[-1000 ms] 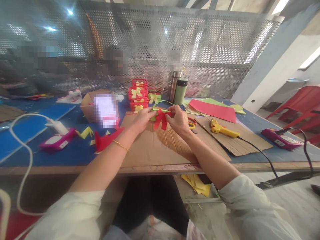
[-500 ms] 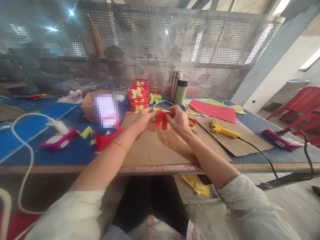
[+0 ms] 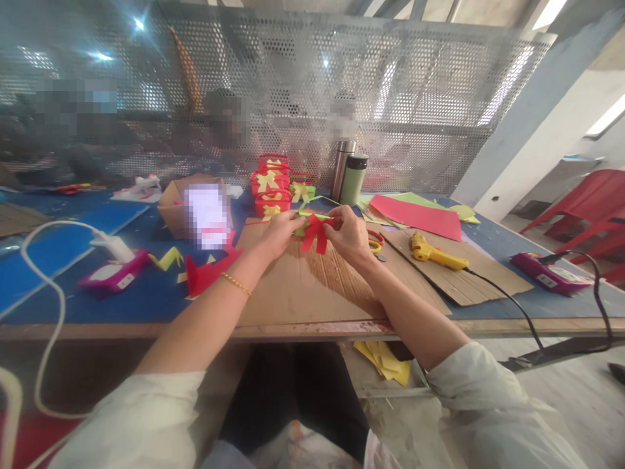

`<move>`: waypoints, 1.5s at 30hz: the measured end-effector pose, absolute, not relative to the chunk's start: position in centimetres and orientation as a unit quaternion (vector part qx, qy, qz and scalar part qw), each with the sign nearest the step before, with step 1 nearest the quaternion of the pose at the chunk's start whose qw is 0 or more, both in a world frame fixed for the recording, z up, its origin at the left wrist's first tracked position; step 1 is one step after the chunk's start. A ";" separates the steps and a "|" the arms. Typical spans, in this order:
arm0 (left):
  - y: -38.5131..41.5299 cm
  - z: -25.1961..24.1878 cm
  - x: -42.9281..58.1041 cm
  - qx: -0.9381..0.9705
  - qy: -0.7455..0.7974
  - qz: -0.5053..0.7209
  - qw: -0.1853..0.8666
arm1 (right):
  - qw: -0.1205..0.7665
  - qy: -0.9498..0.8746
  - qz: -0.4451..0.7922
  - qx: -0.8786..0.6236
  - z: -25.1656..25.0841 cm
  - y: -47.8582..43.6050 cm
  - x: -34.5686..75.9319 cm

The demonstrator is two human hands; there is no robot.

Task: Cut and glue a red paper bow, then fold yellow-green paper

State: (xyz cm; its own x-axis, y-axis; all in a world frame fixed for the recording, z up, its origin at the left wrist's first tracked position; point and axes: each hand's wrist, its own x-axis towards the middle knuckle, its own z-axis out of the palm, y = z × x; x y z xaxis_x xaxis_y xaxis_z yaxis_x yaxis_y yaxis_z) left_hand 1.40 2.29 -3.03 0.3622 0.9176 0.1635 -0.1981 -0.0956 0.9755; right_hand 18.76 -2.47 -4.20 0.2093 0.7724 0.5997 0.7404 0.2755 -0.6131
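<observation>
My left hand point(image 3: 279, 236) is closed on the left side of a small green felt-like box point(image 3: 300, 228), which its fingers partly hide. A red bow point(image 3: 316, 236) with hanging tails sits on the front of the box. My right hand point(image 3: 352, 236) pinches the bow's right edge between thumb and fingers. Both hands hover over a brown cardboard sheet point(image 3: 293, 293). Behind them stand several red baskets point(image 3: 271, 189) with yellow bows, beside a green one point(image 3: 303, 191). Scissors point(image 3: 375, 242) with red and yellow handles lie just right of my right hand.
A yellow glue gun point(image 3: 437, 253) rests on cardboard at right, near a red sheet point(image 3: 417, 216) and a purple power strip point(image 3: 551, 273). Two bottles point(image 3: 354, 181) stand behind. At left are a phone point(image 3: 208, 215) against a carton, red scraps point(image 3: 208, 270) and another power strip point(image 3: 114, 277).
Almost nothing differs. Both hands keep the same hold on the green box and its red bow, in the same place above the cardboard.
</observation>
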 end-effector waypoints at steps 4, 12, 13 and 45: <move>2.3 -3.0 1.4 0.575 0.314 0.470 0.592 | 0.489 -0.628 0.018 -0.606 -4.1 -2.5 18.7; 2.5 -3.2 1.3 0.582 0.312 0.469 0.586 | 0.484 -0.626 0.020 -0.611 -4.1 -2.6 18.7; 2.5 -3.2 1.3 0.581 0.313 0.468 0.588 | 0.482 -0.627 0.022 -0.611 -4.1 -2.6 18.7; 3.2 -3.8 1.1 0.584 0.291 0.464 0.599 | 0.470 -0.637 0.005 -0.611 -4.1 -2.6 18.8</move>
State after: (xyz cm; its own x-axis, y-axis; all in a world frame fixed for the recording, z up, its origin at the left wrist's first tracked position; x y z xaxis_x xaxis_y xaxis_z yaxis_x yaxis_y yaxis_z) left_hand 1.14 3.21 -3.82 0.4003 0.8960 0.1922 -0.2152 -0.1120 0.9701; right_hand 18.81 -2.57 -4.10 0.1892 0.7836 0.5918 0.7736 0.2523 -0.5813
